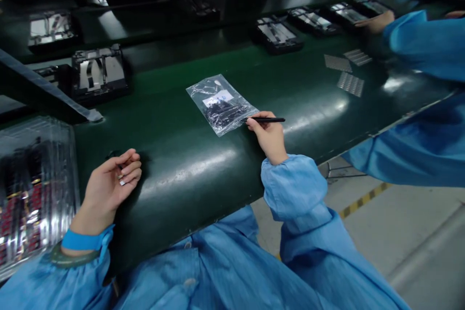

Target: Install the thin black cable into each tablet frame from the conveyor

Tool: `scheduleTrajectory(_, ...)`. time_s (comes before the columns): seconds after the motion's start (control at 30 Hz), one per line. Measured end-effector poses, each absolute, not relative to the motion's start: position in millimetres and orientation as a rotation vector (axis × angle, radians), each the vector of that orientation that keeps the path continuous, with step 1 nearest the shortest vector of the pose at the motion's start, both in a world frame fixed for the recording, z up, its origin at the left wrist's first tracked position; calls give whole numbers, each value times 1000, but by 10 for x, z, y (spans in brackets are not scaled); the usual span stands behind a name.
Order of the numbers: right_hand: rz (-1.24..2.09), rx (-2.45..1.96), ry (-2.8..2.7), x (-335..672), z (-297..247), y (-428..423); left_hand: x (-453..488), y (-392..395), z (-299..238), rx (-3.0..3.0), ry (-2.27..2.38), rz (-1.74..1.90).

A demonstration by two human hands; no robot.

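Observation:
My right hand (269, 136) pinches slim black tweezers (271, 119), whose tip points left at the lower right edge of a clear zip bag (232, 98). Inside the bag are small dark parts and a white label with handwriting. The bag lies flat on the green work surface (181, 155). My left hand (115, 179) is off to the left, resting over the surface with fingers curled in and the thumb against them. A tiny white piece shows by its lower fingers; what they hold, if anything, is not clear. Behind that hand lies a small dark item (113, 154), partly hidden.
Stacked clear plastic trays (38, 193) with dark and red parts stand at the left. Black device housings (99, 71) line the back, including another housing (278, 35) at right. Small metal sheets (350, 84) lie near a co-worker's blue sleeve (425, 48). A taped bar (47, 85) slants at left.

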State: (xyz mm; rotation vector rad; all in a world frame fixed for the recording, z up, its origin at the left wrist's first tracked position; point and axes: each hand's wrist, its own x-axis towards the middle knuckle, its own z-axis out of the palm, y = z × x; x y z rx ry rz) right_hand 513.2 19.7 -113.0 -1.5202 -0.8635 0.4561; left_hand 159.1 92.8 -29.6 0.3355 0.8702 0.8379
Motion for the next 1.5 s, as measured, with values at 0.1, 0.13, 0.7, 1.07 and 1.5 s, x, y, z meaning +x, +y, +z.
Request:
scheduleTrajectory(0.1,467,-1518,-861,5141,-1122,202,1592,928,-282,347,857,819)
scheduleTrajectory(0.13,476,-1502,-842,5134,-1105,196,1586,934,-291,364,857,820)
scheduleTrajectory(0.7,1552,-788,-349,3535,-520,-9,2115,211,-425,1287,953,764)
scheduleTrajectory(1.07,1792,-636,-41,3258,-621,73,1990,187,-442,1393,1092,940)
scheduleTrajectory(1.5,1887,-575,65,3187,-709,48,1969,158,-443,1400,1056,968)
